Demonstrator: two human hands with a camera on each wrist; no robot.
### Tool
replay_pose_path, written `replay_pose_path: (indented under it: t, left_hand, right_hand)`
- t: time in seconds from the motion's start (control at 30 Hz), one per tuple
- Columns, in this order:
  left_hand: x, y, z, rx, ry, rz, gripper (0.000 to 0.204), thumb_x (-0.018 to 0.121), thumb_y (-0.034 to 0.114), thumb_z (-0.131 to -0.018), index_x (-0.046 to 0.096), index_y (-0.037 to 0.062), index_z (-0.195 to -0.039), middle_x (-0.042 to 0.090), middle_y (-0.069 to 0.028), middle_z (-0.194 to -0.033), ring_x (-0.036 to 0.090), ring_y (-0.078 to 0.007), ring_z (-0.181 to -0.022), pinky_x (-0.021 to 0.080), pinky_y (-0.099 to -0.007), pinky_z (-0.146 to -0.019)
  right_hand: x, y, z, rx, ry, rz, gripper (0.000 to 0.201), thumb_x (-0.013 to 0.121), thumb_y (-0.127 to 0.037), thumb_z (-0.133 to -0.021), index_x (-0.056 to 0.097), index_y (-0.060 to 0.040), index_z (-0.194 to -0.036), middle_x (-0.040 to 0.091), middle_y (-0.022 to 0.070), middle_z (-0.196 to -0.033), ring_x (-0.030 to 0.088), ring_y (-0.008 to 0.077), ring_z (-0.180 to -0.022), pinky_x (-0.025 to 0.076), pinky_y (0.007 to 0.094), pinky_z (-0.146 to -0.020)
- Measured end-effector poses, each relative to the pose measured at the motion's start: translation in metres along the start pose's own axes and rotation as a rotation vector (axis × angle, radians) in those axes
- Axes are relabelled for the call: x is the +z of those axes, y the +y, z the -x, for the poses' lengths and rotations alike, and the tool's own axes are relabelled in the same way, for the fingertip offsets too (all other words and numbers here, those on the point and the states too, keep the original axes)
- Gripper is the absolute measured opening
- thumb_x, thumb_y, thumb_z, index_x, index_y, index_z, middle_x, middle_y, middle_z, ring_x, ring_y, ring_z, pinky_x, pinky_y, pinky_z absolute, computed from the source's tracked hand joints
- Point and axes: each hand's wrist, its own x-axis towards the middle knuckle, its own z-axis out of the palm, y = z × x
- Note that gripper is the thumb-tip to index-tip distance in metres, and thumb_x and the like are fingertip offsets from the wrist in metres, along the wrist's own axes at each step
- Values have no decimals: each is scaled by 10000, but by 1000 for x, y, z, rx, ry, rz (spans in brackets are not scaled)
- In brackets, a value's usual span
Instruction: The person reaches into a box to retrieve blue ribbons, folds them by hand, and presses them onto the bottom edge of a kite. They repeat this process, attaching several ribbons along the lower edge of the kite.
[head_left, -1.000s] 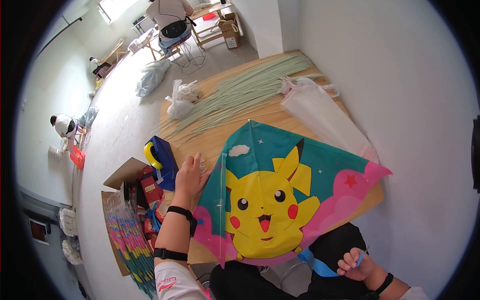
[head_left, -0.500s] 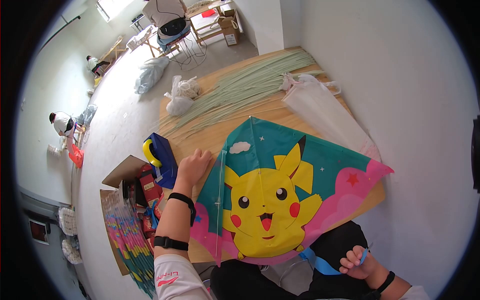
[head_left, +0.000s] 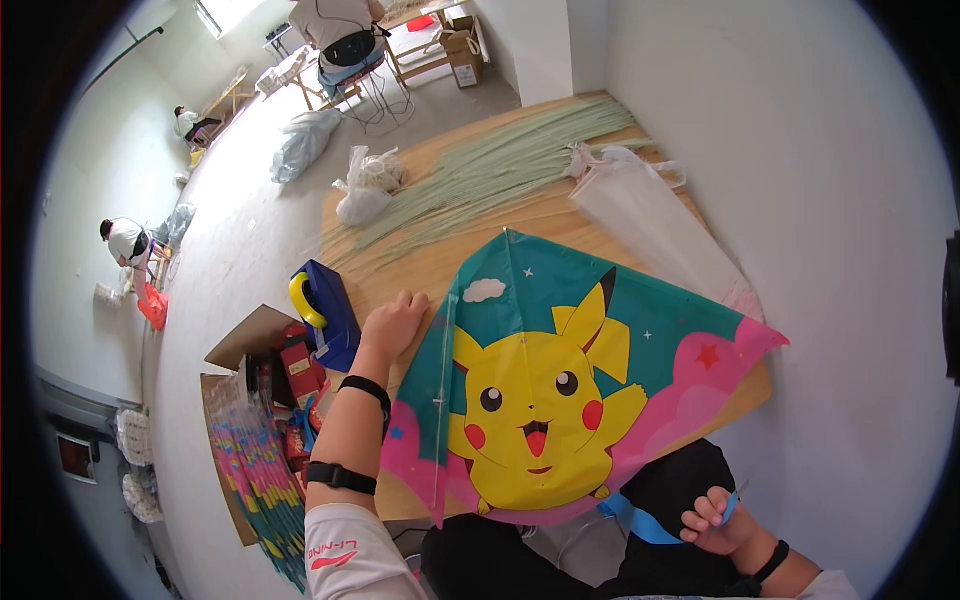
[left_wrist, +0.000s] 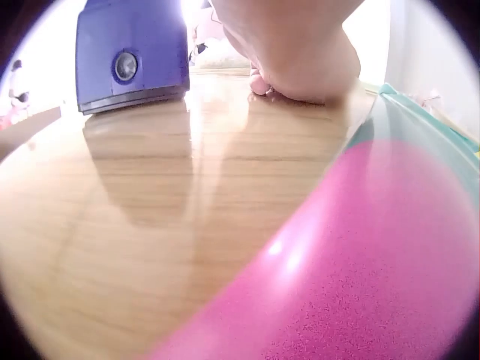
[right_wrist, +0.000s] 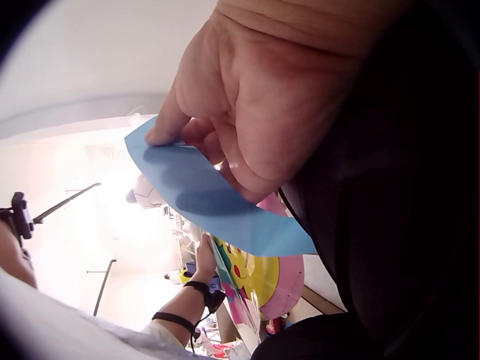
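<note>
Head view: Found kite (head_left: pixel 540 400) lying face up on table (head_left: pixel 440 265), lower edge out over the lap, right tip past the table's edge. Located left hand (head_left: pixel 393 328) down on the table, just beside the kite's left edge, between kite and tape dispenser (head_left: pixel 335 312). Noted bent fingers there, tips hidden. Located right hand (head_left: pixel 715 525) above the right thigh, well apart from the kite, pinching blue strip (head_left: pixel 642 524). Recorded sticks (head_left: pixel 500 160) spread across the far end of the table, small bag (head_left: pixel 365 200) at their left, long bag (head_left: pixel 660 225) at their right. Recorded box (head_left: pixel 243 343), filled, left of the table.

Left wrist view: Observed dispenser standing at left, left hand beyond, pink part of kite at right. Noted fingers curled in under the palm; cannot tell whether clamped on anything.

Right wrist view: Confirmed thumb and fingers clamped on the strip, with one strip end projecting past the fingertips. Sighted kite in the background, left hand near its edge.
</note>
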Motion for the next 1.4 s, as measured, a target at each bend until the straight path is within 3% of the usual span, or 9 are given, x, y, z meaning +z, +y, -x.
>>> replay_pose_path:
  t: [0.17, 0.33, 0.53, 0.83, 1.17, 1.27, 1.33, 1.37, 1.4]
  left_hand:
    - [18, -5, 1, -19, 41, 32, 67, 511, 158, -929, 519, 92, -926, 615, -99, -854, 694, -302, -748, 570, -415, -607]
    - [13, 7, 0, -222, 105, 58, 166, 517, 234, -986, 504, 85, -913, 621, -121, -862, 673, -340, -758, 555, -437, -615]
    - [11, 4, 5, -102, 184, -18, 172, 567, 239, -962, 512, 97, -881, 597, -95, -824, 682, -285, -730, 566, -389, -588]
    - [27, -2, 2, -134, 254, -66, 228, 603, 262, -951, 506, 106, -817, 598, -65, -751, 679, -255, -704, 550, -368, -566]
    - [41, -17, 0, -78, 208, -117, 144, 617, 190, -885, 547, 81, -822, 600, -99, -748, 673, -312, -707, 556, -421, -623]
    - [30, -15, 12, -241, 276, 69, 173, 586, 184, -929, 533, 63, -817, 592, -113, -756, 663, -314, -712, 538, -423, -603]
    - [28, -19, 13, -552, 399, 412, 241, 533, 214, -998, 507, 72, -805, 558, -82, -729, 616, -253, -642, 482, -369, -496]
    - [22, -20, 16, -550, 407, 406, 241, 533, 214, -998, 507, 72, -805, 558, -82, -729, 616, -253, -642, 482, -369, -496]
    - [14, -18, 21, -719, 453, 1076, 265, 493, 231, -1025, 490, 86, -803, 520, -58, -711, 556, -216, -604, 436, -330, -459]
  right_hand:
    - [2, 0, 0, 1, -9, 17, 98, 592, -179, -989, 678, -137, -968, 638, 11, -887, 581, 201, -969, 467, 400, -917]
    - [6, -2, 0, 2, -22, 17, 100, 586, -175, -992, 676, -135, -976, 633, 11, -891, 580, 201, -975, 464, 404, -926]
    - [2, -3, 1, 2, -31, 9, 105, 583, -176, -992, 676, -131, -980, 632, 19, -894, 578, 203, -987, 462, 407, -937]
    - [-1, -4, 1, 16, -40, -14, 114, 578, -182, -994, 678, -129, -981, 631, 19, -896, 573, 206, -992, 458, 411, -944]
    - [0, -3, 2, 16, -40, 1, 104, 590, -200, -992, 671, -134, -990, 619, 13, -903, 564, 205, -1003, 452, 403, -948]
    - [2, -3, 6, 26, -38, 11, 86, 607, -196, -983, 666, -134, -988, 606, 8, -896, 561, 202, -1002, 456, 401, -946]
    - [0, -3, 6, 26, -37, 12, 84, 616, -202, -980, 664, -134, -988, 603, 8, -895, 561, 200, -999, 459, 400, -945]
    - [0, -3, 7, 23, -41, 15, 84, 625, -208, -976, 661, -134, -987, 600, 7, -893, 560, 198, -997, 461, 398, -945]
    - [0, -3, 8, 23, -47, 15, 84, 625, -208, -976, 661, -134, -987, 600, 7, -893, 560, 198, -997, 461, 398, -945]
